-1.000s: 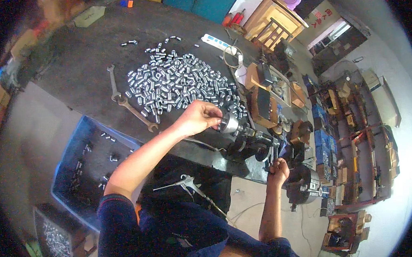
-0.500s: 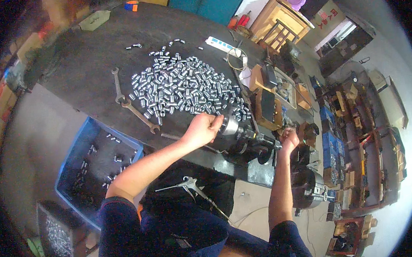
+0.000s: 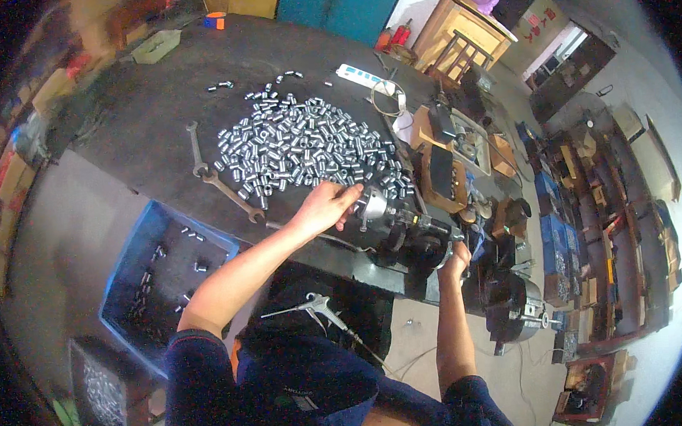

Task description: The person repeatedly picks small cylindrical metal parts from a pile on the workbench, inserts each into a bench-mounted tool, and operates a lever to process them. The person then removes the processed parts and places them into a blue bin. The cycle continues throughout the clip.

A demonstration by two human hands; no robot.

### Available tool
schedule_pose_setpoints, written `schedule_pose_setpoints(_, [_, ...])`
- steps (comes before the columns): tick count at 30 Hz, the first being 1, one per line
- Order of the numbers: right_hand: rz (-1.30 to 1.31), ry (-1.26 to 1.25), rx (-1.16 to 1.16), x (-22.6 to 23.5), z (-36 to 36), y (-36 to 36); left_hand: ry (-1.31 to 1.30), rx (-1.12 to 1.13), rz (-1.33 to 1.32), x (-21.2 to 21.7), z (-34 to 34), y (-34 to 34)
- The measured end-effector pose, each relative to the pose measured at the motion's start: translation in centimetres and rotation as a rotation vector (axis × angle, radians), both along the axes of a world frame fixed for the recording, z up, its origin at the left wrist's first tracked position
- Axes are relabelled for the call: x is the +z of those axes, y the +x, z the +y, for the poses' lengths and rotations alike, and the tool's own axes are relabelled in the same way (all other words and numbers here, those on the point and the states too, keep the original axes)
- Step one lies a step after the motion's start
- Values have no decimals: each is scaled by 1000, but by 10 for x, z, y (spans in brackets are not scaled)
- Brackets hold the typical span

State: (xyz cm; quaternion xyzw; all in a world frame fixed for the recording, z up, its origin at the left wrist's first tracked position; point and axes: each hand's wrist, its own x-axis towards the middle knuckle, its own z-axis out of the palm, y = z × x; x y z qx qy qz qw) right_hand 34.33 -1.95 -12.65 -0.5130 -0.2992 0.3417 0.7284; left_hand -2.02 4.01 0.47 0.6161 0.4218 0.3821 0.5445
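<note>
A small bench machine with a round metal chuck (image 3: 373, 209) stands at the table's near edge. At the chuck's left face, my left hand (image 3: 327, 209) is closed, thumb and fingers pinched together; what they hold is too small or hidden to name. My right hand (image 3: 455, 261) is closed round a handle at the machine's right end, the handle partly covered by the fingers. Beyond the left hand lies a large heap of short shiny metal sleeves (image 3: 306, 141) on the dark table (image 3: 136, 123).
Two open-end wrenches (image 3: 232, 197) lie left of the heap. A blue bin (image 3: 114, 302) with several metal pieces stands below left. An air blow gun (image 3: 315, 311) is near my body. A power strip (image 3: 365, 78) and wooden boxes (image 3: 441, 181) are behind; loaded shelves (image 3: 589, 238) stand right.
My right hand has come down and slightly left with the handle at the machine's right end. My left hand stays at the chuck, having shifted slightly left.
</note>
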Motion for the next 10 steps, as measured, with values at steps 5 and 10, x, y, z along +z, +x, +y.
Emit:
schedule_pose_setpoints(5, [110,-64,-6,18,-7,-16,59,4,6,-6,3,6])
schedule_pose_setpoints(10, [131,-21,55,13,5,-12,79,82,66,-10,0,11])
